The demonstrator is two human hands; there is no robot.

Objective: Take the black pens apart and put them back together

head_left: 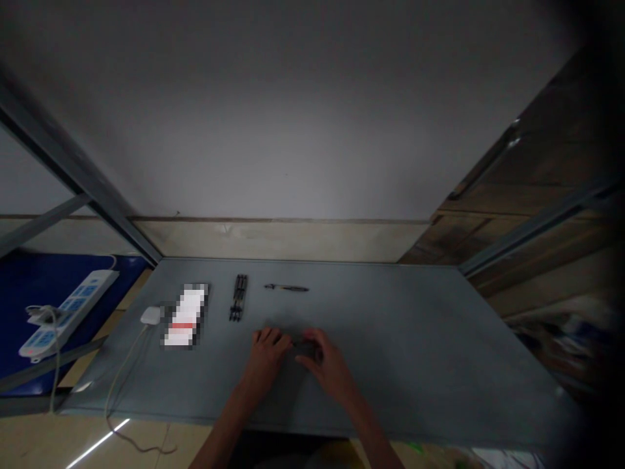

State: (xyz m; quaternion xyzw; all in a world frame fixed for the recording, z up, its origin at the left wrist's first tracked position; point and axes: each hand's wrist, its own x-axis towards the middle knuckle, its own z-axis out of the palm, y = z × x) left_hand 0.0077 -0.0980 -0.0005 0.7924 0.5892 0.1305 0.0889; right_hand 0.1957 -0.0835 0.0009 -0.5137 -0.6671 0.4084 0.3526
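My left hand [266, 357] and my right hand [328, 362] rest close together near the middle of a grey tabletop [390, 339]. Between their fingertips is a small dark object [305, 348], dim and partly hidden by my fingers, so its kind is unclear. Both hands seem to pinch it. Beyond them lie a dark slender pen-like tool [286, 287], a dark bundle of narrow rods or pens [238, 298], and a pixelated packet with a red stripe [185, 316].
A white plug adapter [151, 316] sits at the table's left, and its pale cable [114, 397] runs over the front edge to the floor. A white power strip [68, 312] lies on blue material at left. Metal frame bars [73, 156] flank the table, with a wall behind.
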